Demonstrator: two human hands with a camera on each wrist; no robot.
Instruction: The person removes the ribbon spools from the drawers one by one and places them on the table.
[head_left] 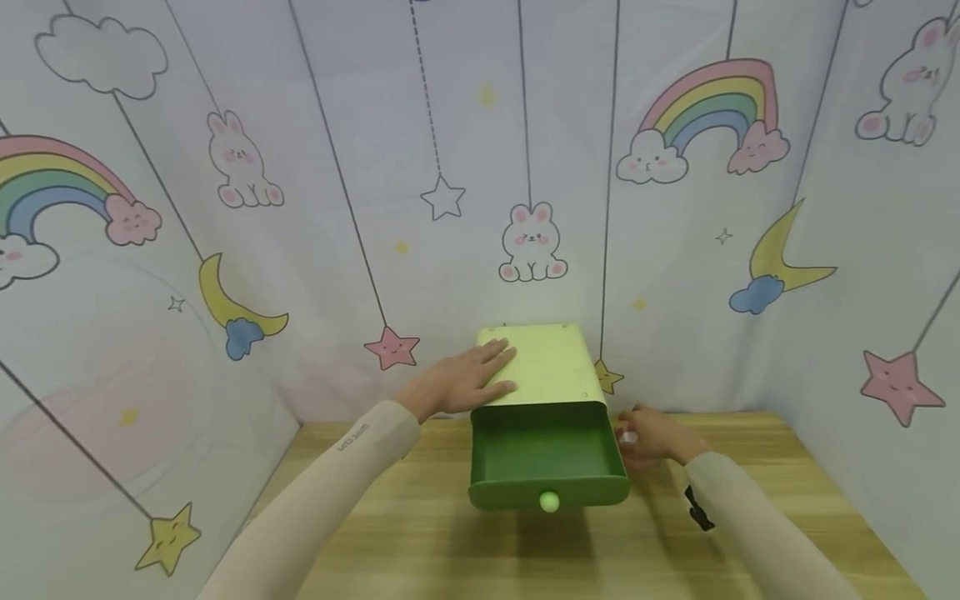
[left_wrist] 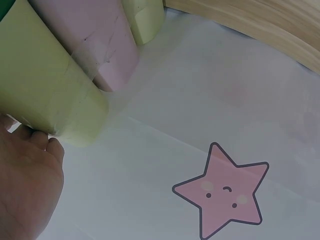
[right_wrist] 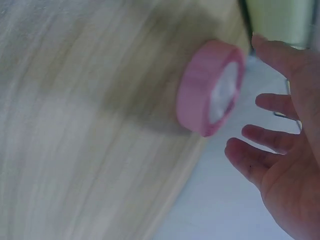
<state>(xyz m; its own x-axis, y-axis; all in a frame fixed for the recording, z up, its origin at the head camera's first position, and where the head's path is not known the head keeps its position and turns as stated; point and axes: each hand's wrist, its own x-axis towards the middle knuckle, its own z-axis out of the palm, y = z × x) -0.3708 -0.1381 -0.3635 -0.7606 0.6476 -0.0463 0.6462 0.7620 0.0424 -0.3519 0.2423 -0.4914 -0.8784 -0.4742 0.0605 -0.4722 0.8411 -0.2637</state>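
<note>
Right hand [right_wrist: 295,150], pink roll [right_wrist: 197,92] nearby, pink casing [left_wrist: 97,37] in left-wrist view only

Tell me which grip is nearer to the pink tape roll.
Right. The right grip is close beside the tape roll, fingers toward it; the left grip is farther off, resting on top of the box.

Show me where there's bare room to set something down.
Bare table lies between the left sleeve and the open green drawer, and beyond the right sleeve. The drawer's visible floor is bare. Crowded: the drawer's right side, with the right hand and pink tape roll.
</note>
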